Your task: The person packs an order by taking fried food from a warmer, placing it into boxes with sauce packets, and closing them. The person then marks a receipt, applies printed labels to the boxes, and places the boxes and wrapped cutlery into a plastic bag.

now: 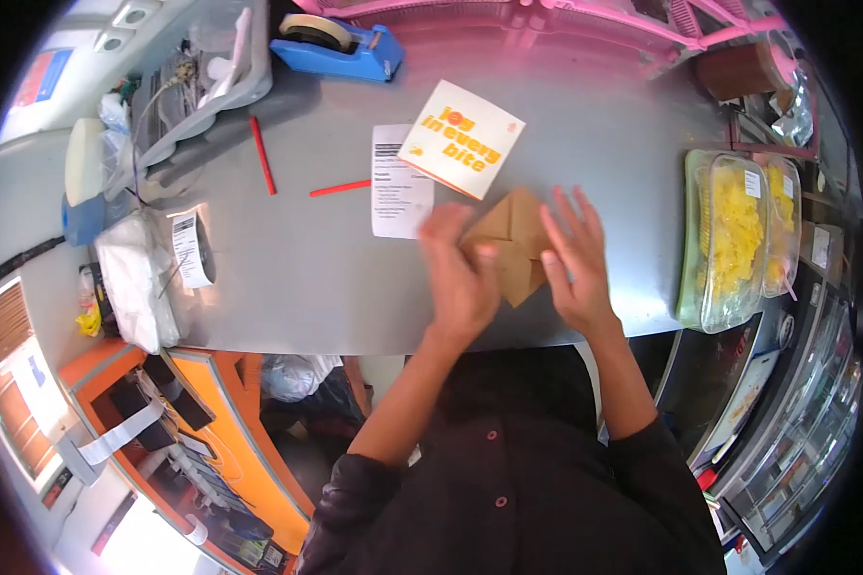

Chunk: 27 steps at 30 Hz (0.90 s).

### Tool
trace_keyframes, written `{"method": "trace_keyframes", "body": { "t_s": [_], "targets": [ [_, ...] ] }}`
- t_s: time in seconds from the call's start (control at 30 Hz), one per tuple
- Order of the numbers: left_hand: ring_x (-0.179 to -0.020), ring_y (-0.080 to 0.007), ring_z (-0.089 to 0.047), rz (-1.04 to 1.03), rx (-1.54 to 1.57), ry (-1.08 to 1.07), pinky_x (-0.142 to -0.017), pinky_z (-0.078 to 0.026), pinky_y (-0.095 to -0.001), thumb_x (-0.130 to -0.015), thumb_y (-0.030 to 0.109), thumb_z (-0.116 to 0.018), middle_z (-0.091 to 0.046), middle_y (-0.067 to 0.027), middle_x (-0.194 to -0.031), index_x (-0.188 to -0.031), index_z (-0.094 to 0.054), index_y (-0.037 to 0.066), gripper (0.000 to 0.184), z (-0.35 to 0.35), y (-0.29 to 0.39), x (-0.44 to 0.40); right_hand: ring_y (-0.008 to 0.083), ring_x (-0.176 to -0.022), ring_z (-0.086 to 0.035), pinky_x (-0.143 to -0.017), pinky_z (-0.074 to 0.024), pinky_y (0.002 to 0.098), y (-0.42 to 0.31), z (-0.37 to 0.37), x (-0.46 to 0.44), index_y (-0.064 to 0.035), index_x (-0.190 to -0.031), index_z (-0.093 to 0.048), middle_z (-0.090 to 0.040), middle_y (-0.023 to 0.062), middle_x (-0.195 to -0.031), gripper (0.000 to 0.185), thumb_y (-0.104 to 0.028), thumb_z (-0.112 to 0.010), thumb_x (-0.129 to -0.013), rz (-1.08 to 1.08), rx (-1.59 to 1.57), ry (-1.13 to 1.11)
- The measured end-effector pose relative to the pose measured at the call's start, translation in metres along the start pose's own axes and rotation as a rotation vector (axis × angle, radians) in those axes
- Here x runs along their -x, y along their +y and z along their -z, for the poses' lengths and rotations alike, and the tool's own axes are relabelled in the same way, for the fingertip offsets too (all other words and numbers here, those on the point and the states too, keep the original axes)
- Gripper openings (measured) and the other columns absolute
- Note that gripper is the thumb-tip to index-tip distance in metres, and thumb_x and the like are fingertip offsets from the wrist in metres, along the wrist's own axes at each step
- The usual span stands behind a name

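Brown paper (513, 240) apparently rests on the metal counter (307, 287).

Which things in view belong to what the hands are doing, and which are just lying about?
In use:
- brown paper, between left hand and right hand
- possibly the printed card and receipt beside it; can't be sure

Probably just lying about:
- two red sticks
- tape dispenser
- yellow packs
- white bundle

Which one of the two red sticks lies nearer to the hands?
The red stick whose end reaches the printed sheet under the card. The other red stick lies farther off, toward the grey tray.
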<state>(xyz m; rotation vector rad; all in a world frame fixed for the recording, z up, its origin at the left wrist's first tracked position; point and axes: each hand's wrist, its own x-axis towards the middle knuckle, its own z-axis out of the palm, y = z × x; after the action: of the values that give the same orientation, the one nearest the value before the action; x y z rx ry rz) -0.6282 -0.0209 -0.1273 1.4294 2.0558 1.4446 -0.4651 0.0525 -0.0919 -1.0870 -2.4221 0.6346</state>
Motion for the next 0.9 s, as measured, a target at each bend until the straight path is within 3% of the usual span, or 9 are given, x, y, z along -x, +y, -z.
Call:
{"method": "trace_keyframes", "body": {
  "t_s": [0.07, 0.17, 0.27, 0.37, 0.47, 0.53, 0.6, 0.7, 0.9],
  "targets": [
    [-0.120, -0.0408, -0.047, 0.172, -0.189, 0.107, -0.104, -0.034, -0.0511, -0.095, 0.016, -0.062, -0.050, -0.0198, -0.130, -0.125, -0.056, 0.001, 0.034, 0.039, -0.036, -0.028, 0.0381, -0.134, -0.047, -0.108, -0.0409, 0.0455, -0.014, 0.001, -0.004, -0.0067, -0.130, -0.065, -0.052, 0.0178, -0.143, 0.041, -0.001, -0.059, -0.090, -0.035, -0.069, 0.179],
    [-0.116, -0.0357, -0.049, -0.075, -0.734, 0.018, -0.100, -0.037, -0.0483, -0.094, 0.010, -0.060, -0.058, -0.0156, -0.116, -0.113, -0.063, 0.007, 0.019, 0.092, -0.084, -0.076, 0.0339, -0.110, -0.058, -0.094, -0.0477, 0.0439, -0.056, -0.013, -0.004, -0.0077, -0.120, -0.070, -0.062, 0.0144, -0.119, 0.039, 0.003, -0.059, -0.085, 0.022, -0.228, 0.225],
    [-0.108, -0.0316, -0.052, -0.060, -0.597, -0.208, -0.094, -0.038, -0.0482, -0.093, 0.012, -0.063, -0.056, -0.0120, -0.113, -0.108, -0.063, 0.010, 0.015, 0.133, -0.138, -0.076, 0.0297, -0.097, -0.059, -0.080, -0.0508, 0.0406, -0.092, -0.041, -0.009, -0.0083, -0.123, -0.068, -0.061, 0.0122, -0.106, 0.044, 0.004, -0.061, -0.082, 0.156, -0.438, 0.035],
    [-0.092, -0.0287, -0.057, 0.146, -0.480, -0.144, -0.081, -0.045, -0.0423, -0.094, 0.011, -0.065, -0.059, -0.0107, -0.095, -0.100, -0.062, 0.005, 0.009, 0.165, -0.146, -0.055, 0.0294, -0.090, -0.059, -0.075, -0.0510, 0.0398, -0.115, -0.079, -0.021, -0.0106, -0.130, -0.064, -0.060, 0.0117, -0.102, 0.051, 0.002, -0.064, -0.081, 0.027, -0.478, -0.130],
    [-0.074, -0.0244, -0.059, 0.433, -0.223, -0.103, -0.068, -0.048, -0.0362, -0.094, 0.008, -0.066, -0.062, -0.0120, -0.086, -0.097, -0.062, 0.001, 0.009, 0.176, -0.116, -0.023, 0.0312, -0.083, -0.058, -0.072, -0.0503, 0.0420, -0.127, -0.109, -0.035, -0.0119, -0.131, -0.062, -0.060, 0.0104, -0.096, 0.049, 0.000, -0.065, -0.083, -0.024, -0.377, -0.078],
    [-0.069, -0.0204, -0.058, 0.429, -0.096, -0.193, -0.065, -0.048, -0.0342, -0.094, 0.009, -0.067, -0.063, -0.0113, -0.086, -0.096, -0.062, -0.001, 0.012, 0.164, -0.075, -0.005, 0.0315, -0.082, -0.059, -0.071, -0.0504, 0.0425, -0.129, -0.124, -0.046, -0.0123, -0.129, -0.064, -0.060, 0.0102, -0.093, 0.045, -0.002, -0.065, -0.085, 0.022, -0.358, -0.018],
    [-0.081, -0.0157, -0.056, 0.387, -0.021, -0.325, -0.077, -0.046, -0.0332, -0.095, 0.011, -0.066, -0.062, -0.0072, -0.086, -0.097, -0.063, 0.001, 0.011, 0.156, -0.045, -0.002, 0.0322, -0.082, -0.059, -0.070, -0.0503, 0.0427, -0.123, -0.134, -0.052, -0.0124, -0.128, -0.065, -0.060, 0.0110, -0.091, 0.042, -0.004, -0.066, -0.087, 0.035, -0.381, 0.059],
    [-0.089, -0.0220, -0.058, 0.256, 0.248, -0.318, -0.083, -0.046, -0.0355, -0.093, 0.012, -0.066, -0.062, -0.0114, -0.093, -0.098, -0.064, 0.000, 0.013, 0.153, -0.058, -0.017, 0.0306, -0.082, -0.062, -0.071, -0.0502, 0.0393, -0.110, -0.139, -0.051, -0.0097, -0.126, -0.067, -0.061, 0.0133, -0.094, 0.037, -0.007, -0.067, -0.090, -0.080, -0.482, 0.152],
    [-0.137, -0.0357, -0.036, -0.141, -0.471, -0.446, -0.114, -0.021, -0.0546, -0.080, 0.025, -0.071, -0.044, -0.0151, -0.143, -0.127, -0.062, 0.019, 0.048, 0.116, -0.108, -0.073, 0.0183, -0.077, -0.064, -0.070, -0.0513, 0.0286, -0.100, -0.144, -0.055, -0.0018, -0.109, -0.070, -0.066, 0.0111, -0.092, 0.017, -0.003, -0.060, -0.095, -0.525, -0.844, 0.265]
  ]
}}
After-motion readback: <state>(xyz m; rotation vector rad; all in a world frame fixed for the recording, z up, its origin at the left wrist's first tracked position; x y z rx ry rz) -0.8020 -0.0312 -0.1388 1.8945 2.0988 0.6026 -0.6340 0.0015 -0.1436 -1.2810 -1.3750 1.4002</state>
